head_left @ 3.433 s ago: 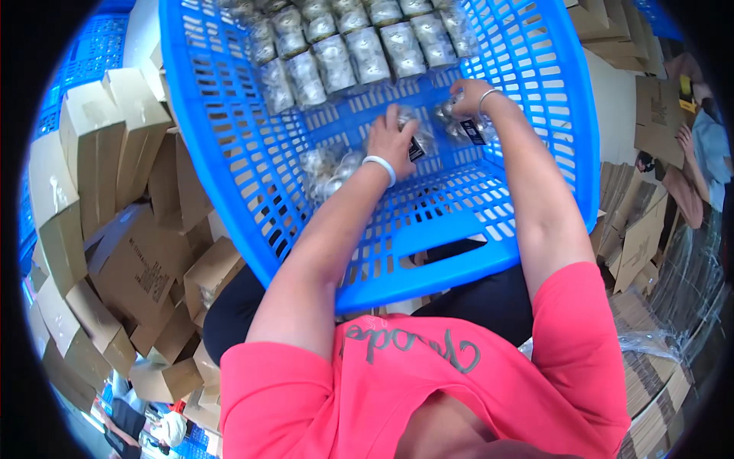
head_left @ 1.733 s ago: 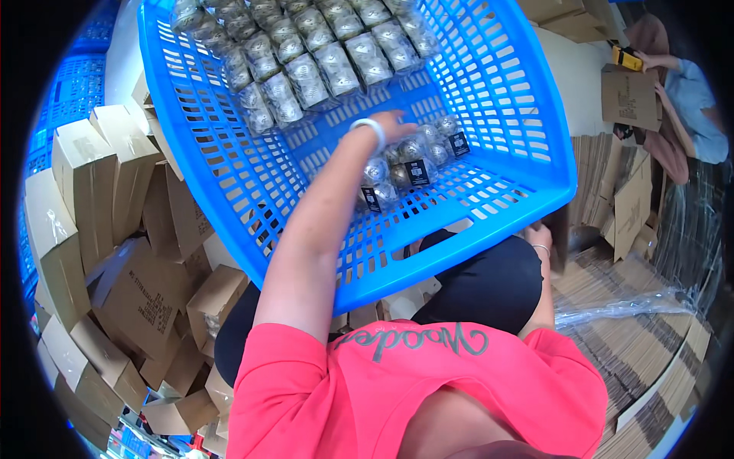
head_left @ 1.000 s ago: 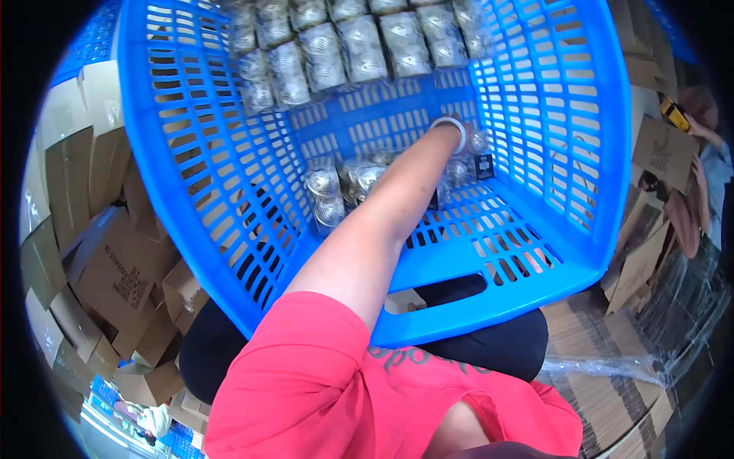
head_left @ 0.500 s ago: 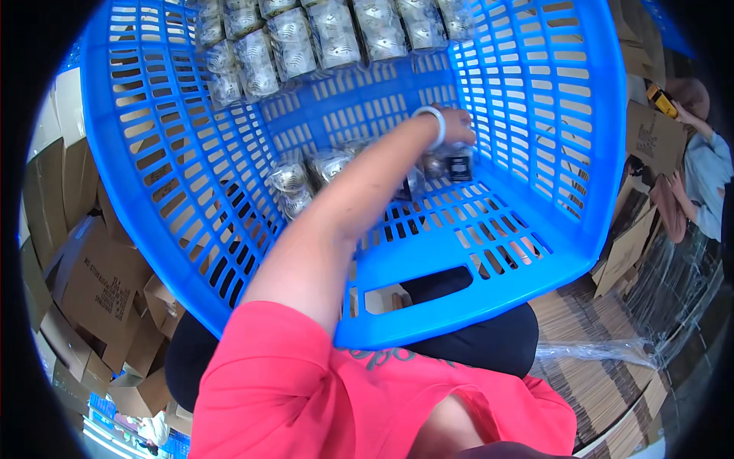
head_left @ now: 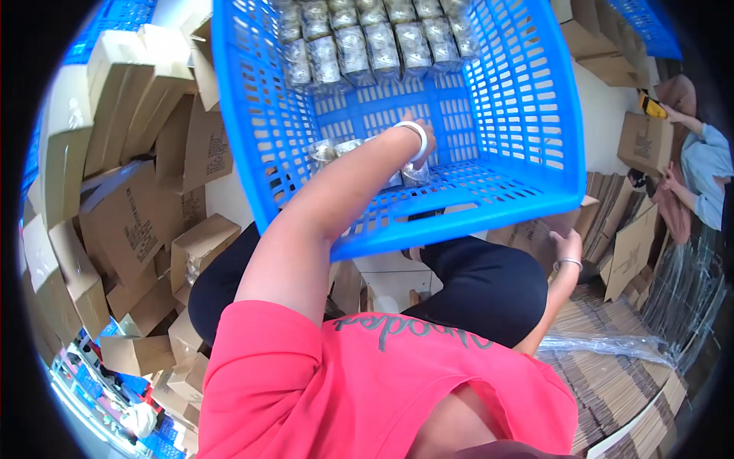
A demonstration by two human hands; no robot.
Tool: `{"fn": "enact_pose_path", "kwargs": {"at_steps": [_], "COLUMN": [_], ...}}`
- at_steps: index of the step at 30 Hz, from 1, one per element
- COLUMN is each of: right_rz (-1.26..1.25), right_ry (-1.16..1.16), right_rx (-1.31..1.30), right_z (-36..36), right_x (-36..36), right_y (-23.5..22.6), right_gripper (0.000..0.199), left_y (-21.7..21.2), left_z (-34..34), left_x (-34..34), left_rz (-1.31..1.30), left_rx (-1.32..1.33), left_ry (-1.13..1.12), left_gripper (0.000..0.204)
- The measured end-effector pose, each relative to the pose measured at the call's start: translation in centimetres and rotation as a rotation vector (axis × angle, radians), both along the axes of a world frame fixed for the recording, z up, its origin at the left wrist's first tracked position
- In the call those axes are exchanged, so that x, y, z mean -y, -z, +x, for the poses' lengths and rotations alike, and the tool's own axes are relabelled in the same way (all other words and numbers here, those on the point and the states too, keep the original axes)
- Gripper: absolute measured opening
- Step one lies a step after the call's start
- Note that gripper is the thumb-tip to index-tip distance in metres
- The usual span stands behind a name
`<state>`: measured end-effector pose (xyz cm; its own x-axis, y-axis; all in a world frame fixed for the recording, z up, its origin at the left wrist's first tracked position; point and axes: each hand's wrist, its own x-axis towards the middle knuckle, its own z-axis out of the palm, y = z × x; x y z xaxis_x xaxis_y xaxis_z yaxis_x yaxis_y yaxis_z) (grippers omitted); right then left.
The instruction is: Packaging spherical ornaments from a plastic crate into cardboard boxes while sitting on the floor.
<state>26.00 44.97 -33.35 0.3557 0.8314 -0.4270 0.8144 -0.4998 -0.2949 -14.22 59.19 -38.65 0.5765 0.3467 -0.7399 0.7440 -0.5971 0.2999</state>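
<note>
Basket (head_left: 535, 115) nearer, right hand (head_left: 567, 246) below.

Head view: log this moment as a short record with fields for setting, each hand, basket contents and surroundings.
setting: seated person, blue plastic basket tilted on the lap
left hand: left hand, white bangle at the wrist, reaches into the basket among loose clear packets; fingers hidden, grip cannot be told
right hand: right hand below the basket's right corner, by flat cardboard sheets; grip unclear
basket contents: rows of clear packets along the far side
surroundings: folded cardboard boxes piled at left; another person at right
</note>
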Motion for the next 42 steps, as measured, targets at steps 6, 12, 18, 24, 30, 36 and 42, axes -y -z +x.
{"fn": "enact_pose_path", "kwargs": {"at_steps": [6,12,18,24,30,36,42], "right_rz": [0.662,1.144,0.664,-0.021,-0.191,-0.315,-0.184], "right_ry": [0.173,-0.099,-1.23,-1.27,-1.414,-1.441,-1.055], "right_rx": [-0.101,-0.759,-0.487,-0.201,0.164,-0.114,-1.01], "right_z": [-4.9,-11.9,-12.6,-29.7,-34.7,-36.0,-32.5], "right_x": [1.1,6.6,7.0,8.6,13.2,13.4,-4.5], "right_y": [-16.1,-29.1,-28.9,-22.5,-8.0,-4.8,-19.9], "right_gripper": [0.031,0.041,0.031,0.018,0.031,0.053,0.031], "left_y": [-6.0,-17.5,-23.4,-22.4,-22.4,-19.4,-12.9], "left_z": [-2.5,-11.6,-18.7,-23.2,-22.3,-19.2,-14.7], "left_x": [2.9,6.5,12.8,15.6,13.8,12.4,7.3], "left_rz": [0.151,0.367,0.067,-0.068,-0.098,0.008,0.209], "left_rx": [0.1,0.662,1.079,1.197,1.116,0.909,0.483], "left_ry": [-0.224,-0.769,-1.358,-1.616,-1.581,-1.481,-1.126], "left_gripper": [0.06,0.056,0.042,0.044,0.04,0.042,0.05]}}
